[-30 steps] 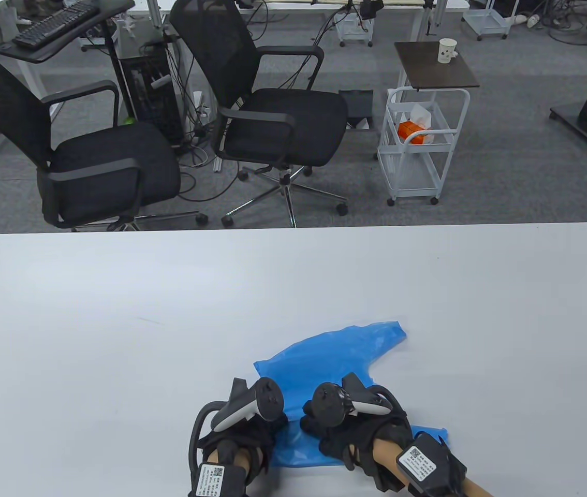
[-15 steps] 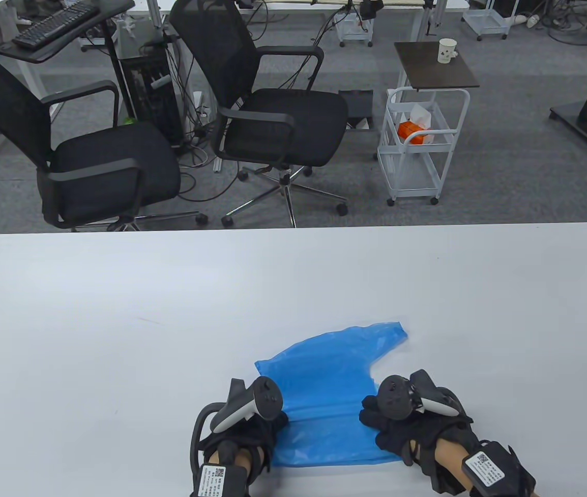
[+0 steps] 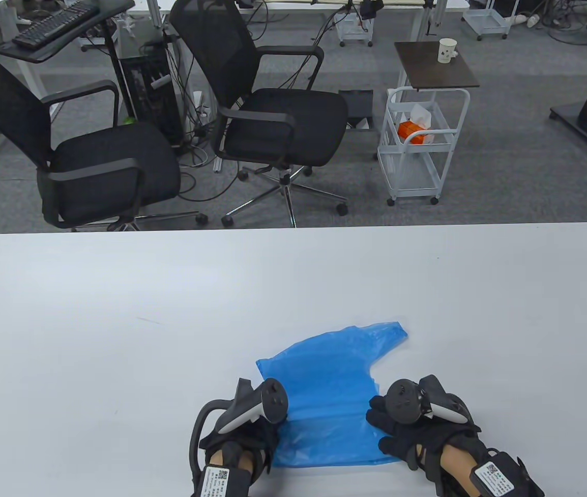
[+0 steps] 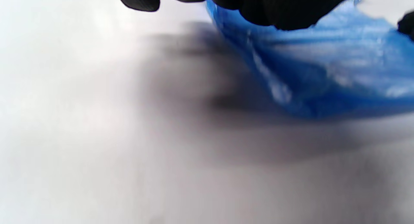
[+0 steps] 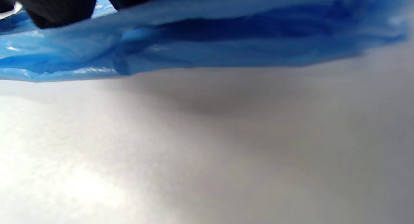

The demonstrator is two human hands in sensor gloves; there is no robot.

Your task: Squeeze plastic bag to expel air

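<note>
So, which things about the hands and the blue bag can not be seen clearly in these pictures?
- Table view: the tracker and glove cover the left hand, so its grip on the blue bag is hidden.
- Table view: the right hand covers the bag's right edge.
- Left wrist view: the fingers are cut off by the top edge; the table is blurred.
- Right wrist view: blurred, close; air left inside cannot be judged.

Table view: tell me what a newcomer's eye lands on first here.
The bright blue plastic bag stands out first, lying flat on the white table near its front edge. A black-gloved hand rests on each side of it, the left hand at its left edge and the right hand at its right edge. Behind the table, two black office chairs fill the background.
</note>
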